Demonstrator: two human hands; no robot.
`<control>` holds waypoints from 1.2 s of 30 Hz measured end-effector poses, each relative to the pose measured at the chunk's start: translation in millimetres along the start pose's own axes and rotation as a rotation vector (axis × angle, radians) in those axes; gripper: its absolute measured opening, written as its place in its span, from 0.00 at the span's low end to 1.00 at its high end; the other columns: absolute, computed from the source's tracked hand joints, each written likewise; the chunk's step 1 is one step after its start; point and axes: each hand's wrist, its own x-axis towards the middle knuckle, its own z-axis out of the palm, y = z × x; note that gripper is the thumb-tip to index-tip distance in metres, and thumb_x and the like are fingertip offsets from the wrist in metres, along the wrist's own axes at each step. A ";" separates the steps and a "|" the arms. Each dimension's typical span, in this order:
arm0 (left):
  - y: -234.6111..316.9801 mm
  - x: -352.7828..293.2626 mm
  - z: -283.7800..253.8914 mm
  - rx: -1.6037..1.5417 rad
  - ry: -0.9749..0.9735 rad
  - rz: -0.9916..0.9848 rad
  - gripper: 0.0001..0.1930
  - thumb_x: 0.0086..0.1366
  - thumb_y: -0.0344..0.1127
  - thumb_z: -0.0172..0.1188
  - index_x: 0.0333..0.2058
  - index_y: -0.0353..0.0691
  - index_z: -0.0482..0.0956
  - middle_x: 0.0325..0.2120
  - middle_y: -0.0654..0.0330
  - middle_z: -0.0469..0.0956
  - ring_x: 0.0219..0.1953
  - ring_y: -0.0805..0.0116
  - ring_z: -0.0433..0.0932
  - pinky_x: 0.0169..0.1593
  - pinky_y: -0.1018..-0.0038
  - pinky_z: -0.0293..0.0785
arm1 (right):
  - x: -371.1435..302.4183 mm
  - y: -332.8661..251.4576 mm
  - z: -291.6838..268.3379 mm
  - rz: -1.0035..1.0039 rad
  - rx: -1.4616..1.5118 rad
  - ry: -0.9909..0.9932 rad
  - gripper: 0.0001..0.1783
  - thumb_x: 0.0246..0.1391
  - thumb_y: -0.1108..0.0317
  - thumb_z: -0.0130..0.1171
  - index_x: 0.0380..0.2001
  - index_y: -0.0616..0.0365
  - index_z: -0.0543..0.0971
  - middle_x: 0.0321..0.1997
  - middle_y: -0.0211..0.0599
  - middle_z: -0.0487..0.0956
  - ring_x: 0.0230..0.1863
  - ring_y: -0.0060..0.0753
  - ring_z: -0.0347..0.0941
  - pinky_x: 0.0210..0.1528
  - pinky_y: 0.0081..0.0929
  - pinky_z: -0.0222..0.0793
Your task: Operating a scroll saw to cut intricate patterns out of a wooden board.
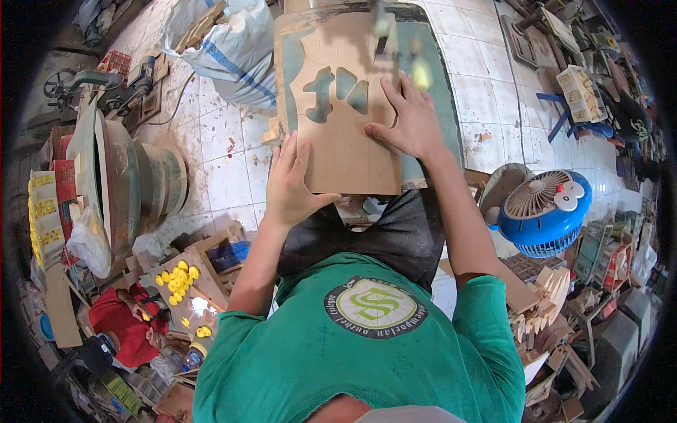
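One brown board (352,158) lies flat on the green bench (446,106), between and beneath the left hand (293,185) and the right hand (407,118). The left hand is open on its near left corner, fingers spread along the side edge, thumb toward the near edge. The right hand, also open, rests farther off on the right part, fingers pointing away. Neither is closed around anything. Openings (321,95) pierce the board beyond the left hand, toward the right. Past the right fingertips stands a blurred metal machine part (381,39); whether it touches the board, I cannot tell. Beyond the left hand sits a white sack (240,60); right of the right hand, a blue fan (539,215).
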 end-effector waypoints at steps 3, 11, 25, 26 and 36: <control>-1.5 1.6 0.0 -0.007 0.001 0.003 0.66 0.38 0.51 0.89 0.74 0.33 0.63 0.74 0.34 0.61 0.77 0.33 0.61 0.77 0.41 0.56 | 1.7 2.1 3.9 -0.011 -0.015 0.021 0.58 0.53 0.30 0.69 0.79 0.51 0.66 0.82 0.64 0.60 0.83 0.60 0.55 0.83 0.54 0.49; -1.4 3.3 -0.6 -0.018 0.017 0.025 0.66 0.37 0.50 0.89 0.73 0.33 0.63 0.74 0.33 0.62 0.76 0.33 0.61 0.78 0.41 0.56 | 3.7 -0.6 -2.7 0.008 0.013 -0.006 0.58 0.53 0.30 0.70 0.79 0.50 0.66 0.82 0.61 0.61 0.83 0.61 0.54 0.83 0.54 0.49; -1.8 6.0 -2.0 0.000 -0.011 0.002 0.65 0.38 0.50 0.89 0.73 0.32 0.64 0.74 0.35 0.62 0.77 0.33 0.60 0.78 0.41 0.55 | 5.8 -0.6 -1.8 0.050 0.022 -0.068 0.58 0.53 0.30 0.69 0.79 0.51 0.66 0.82 0.62 0.60 0.84 0.58 0.54 0.84 0.53 0.48; -1.4 6.5 -2.2 0.010 -0.020 -0.009 0.65 0.38 0.50 0.89 0.73 0.32 0.64 0.74 0.35 0.62 0.77 0.34 0.60 0.78 0.41 0.55 | 5.3 3.7 3.8 0.014 0.009 -0.009 0.58 0.53 0.30 0.69 0.79 0.51 0.67 0.82 0.61 0.61 0.84 0.58 0.54 0.83 0.53 0.48; -1.2 7.4 -0.3 0.015 -0.024 -0.018 0.66 0.39 0.51 0.89 0.74 0.32 0.63 0.74 0.35 0.61 0.78 0.35 0.60 0.78 0.41 0.54 | 8.2 0.1 -5.1 0.038 0.019 -0.054 0.59 0.52 0.29 0.69 0.79 0.51 0.67 0.83 0.62 0.60 0.84 0.60 0.54 0.82 0.55 0.50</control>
